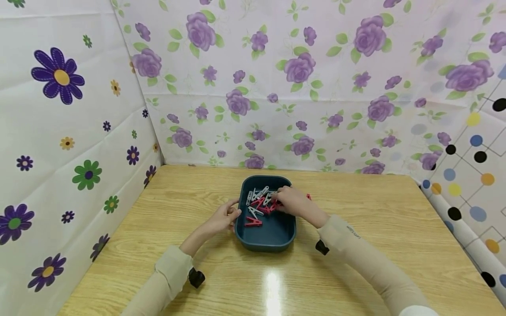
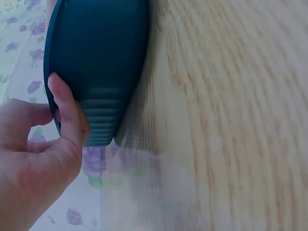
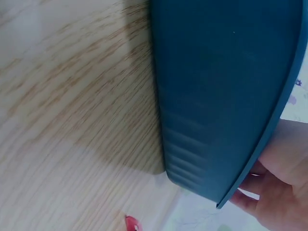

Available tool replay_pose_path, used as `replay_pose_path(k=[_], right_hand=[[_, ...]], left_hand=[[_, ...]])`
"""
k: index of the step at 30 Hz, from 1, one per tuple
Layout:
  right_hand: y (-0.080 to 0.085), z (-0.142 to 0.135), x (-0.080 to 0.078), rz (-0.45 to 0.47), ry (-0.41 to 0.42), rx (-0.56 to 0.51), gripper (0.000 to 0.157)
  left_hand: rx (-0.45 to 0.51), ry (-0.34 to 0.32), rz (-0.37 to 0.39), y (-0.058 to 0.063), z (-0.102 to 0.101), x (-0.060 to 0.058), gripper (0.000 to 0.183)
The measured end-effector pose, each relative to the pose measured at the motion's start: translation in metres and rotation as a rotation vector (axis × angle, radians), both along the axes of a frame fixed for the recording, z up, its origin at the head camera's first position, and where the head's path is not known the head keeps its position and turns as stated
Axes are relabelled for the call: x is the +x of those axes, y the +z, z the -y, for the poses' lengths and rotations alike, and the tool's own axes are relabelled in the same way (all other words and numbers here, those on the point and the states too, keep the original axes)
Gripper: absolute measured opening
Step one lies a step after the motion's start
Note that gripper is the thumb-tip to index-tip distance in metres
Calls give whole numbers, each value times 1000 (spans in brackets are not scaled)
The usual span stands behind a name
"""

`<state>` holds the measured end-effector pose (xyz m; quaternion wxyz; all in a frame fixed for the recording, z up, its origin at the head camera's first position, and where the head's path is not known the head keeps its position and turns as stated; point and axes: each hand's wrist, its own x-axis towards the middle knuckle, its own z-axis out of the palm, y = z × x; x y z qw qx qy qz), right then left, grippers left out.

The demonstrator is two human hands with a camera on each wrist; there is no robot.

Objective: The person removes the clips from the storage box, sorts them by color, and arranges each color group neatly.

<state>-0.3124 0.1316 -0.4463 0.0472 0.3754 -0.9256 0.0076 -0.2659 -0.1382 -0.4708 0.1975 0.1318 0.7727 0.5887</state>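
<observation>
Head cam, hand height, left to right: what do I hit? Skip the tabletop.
Daisy-print cloth → left hand → teal bin with red and pale clothespins inside → right hand, reaching over the bin's right rim → dotted cloth.

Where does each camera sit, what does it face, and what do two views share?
Head: on the head, facing forward and down at bin, clothespins, table; sleeved arms, left grip, right grip show.
Left wrist: on that wrist, facing the bin's outer side; left grip shows.
Right wrist: on that wrist, facing the opposite outer side; right grip partly shows.
Both wrist views share bin and table.
</observation>
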Motion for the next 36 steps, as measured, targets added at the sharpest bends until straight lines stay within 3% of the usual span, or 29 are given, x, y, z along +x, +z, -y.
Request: replay_pose_path(k=[14,26,36], right_hand=[[-1,-11,2,-89,31,-52,19],[4,-7,11,34,34,0,22],[2,-1,16,33,81,-18,23]], left_hand=[[1,-3,9,-1,0,-1,53],[2,7,12,-2,0,-2,53],[-17,13,10,-3,-1,-3,53]])
